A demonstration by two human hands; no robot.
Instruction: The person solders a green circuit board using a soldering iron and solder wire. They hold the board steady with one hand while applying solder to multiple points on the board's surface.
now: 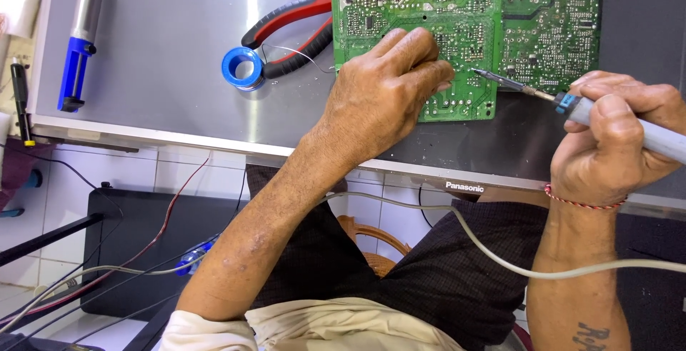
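Pliers (293,33) and solder spool (242,68) crowd the circuit board's (464,22) left.

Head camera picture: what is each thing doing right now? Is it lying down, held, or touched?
circuit board: lying flat, solder side up.
left hand: fingers resting on the board.
right hand: gripping the soldering iron.
soldering iron: held, tip over the board.
solder spool: lying untouched, wire end loose.
red-handled pliers: lying untouched, tucked under the board.
blue desoldering pump: lying untouched.
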